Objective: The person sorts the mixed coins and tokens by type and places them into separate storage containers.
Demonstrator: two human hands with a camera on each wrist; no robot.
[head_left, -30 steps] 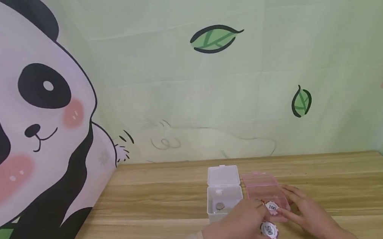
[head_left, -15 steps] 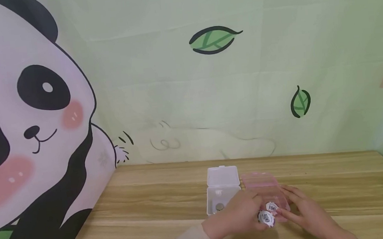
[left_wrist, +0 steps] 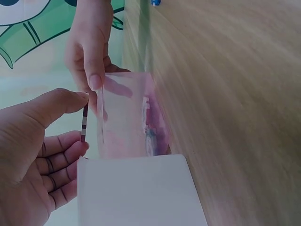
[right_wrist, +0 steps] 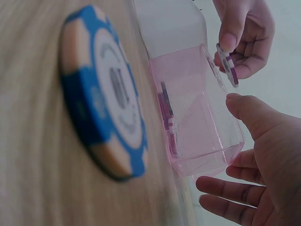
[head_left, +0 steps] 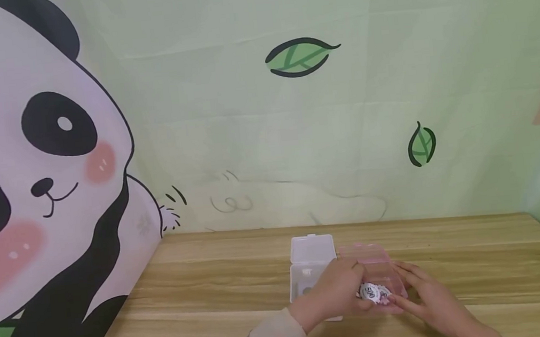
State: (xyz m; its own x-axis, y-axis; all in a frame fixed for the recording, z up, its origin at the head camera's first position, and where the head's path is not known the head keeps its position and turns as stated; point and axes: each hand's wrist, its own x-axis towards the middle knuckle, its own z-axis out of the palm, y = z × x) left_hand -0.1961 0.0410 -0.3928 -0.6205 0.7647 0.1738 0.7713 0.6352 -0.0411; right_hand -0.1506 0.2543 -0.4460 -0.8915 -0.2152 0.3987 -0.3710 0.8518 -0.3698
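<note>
My left hand (head_left: 335, 288) pinches a white poker chip (head_left: 370, 292) marked 500 between thumb and fingertips, close over the near edge of an open pink see-through box (head_left: 379, 272). Viewed from the left wrist, that chip (left_wrist: 84, 123) stands edge-on above the box's rim. Inside the box lie a few chips (right_wrist: 170, 132), and a chip marked 100 (head_left: 384, 294) shows there in the head view. My right hand (head_left: 433, 301) grips the box at its right end, thumb at the rim and fingers on the far side.
An open white box (head_left: 298, 282) stands against the pink box's left side, its lid (head_left: 312, 249) tipped back and a small round disc (head_left: 307, 290) inside. A blue and peach chip (right_wrist: 101, 89) looms close in the right wrist view. Behind the wooden table (head_left: 213, 291) hangs a panda-print cloth (head_left: 222, 114).
My left hand has moved up and away from me, carrying the 500 chip from in front of the pink box to over its near edge. My right hand has stayed on the box.
</note>
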